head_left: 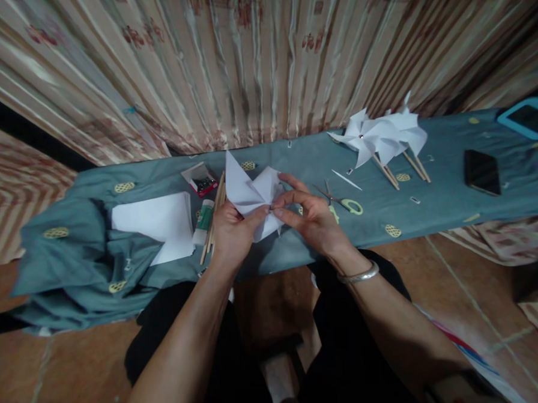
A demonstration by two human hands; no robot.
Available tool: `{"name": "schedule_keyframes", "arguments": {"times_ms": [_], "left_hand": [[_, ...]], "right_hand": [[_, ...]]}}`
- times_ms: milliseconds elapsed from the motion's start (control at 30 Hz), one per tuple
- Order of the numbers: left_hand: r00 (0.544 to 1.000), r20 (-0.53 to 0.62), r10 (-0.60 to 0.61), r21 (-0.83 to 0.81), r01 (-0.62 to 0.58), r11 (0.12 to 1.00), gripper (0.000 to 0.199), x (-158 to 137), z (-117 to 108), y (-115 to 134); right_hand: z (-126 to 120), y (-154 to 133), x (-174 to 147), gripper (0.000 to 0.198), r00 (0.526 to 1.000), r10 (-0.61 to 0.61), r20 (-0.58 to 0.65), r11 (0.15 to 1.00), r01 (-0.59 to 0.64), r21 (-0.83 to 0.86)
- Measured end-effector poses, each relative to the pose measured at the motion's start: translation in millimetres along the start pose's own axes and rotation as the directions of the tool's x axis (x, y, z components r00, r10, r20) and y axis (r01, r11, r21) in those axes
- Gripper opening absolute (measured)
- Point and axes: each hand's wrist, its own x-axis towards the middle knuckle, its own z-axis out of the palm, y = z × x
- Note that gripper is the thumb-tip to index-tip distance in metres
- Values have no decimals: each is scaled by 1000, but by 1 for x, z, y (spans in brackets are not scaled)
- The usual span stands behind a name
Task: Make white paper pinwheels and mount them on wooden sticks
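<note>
A white paper pinwheel (pixel 251 193) is held up in front of me over the cloth-covered table. My left hand (pixel 234 232) is closed on its lower left side, the thumb reaching to the centre. My right hand (pixel 309 214) pinches at the centre from the right, where a small dark thing shows between the fingertips, too small to name. Left of my hands lie several wooden sticks (pixel 208 244), a glue stick (pixel 203 223) and an opened small red-and-white box (pixel 204 184) with dark pieces in it. Scissors (pixel 351 206) with light green handles lie right of my right hand.
White paper sheets (pixel 155 216) lie on the left, partly under bunched cloth (pixel 73 260). Finished-looking pinwheels (pixel 383 136) on sticks rest at the back right. Farther right are a dark phone (pixel 481 171) and a blue-framed object (pixel 528 119). A curtain (pixel 244 64) hangs behind the table.
</note>
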Motion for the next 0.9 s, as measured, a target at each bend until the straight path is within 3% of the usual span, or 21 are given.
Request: {"name": "schedule_keyframes", "arguments": {"times_ms": [533, 900], "left_hand": [[1000, 13, 25, 103, -26, 994, 32, 0, -4, -3], [997, 79, -11, 43, 8, 999, 32, -1, -5, 0]], "right_hand": [[2, 4, -1, 11, 998, 68, -3, 997, -68, 21], [2, 6, -1, 10, 994, 104, -11, 993, -104, 58]]}}
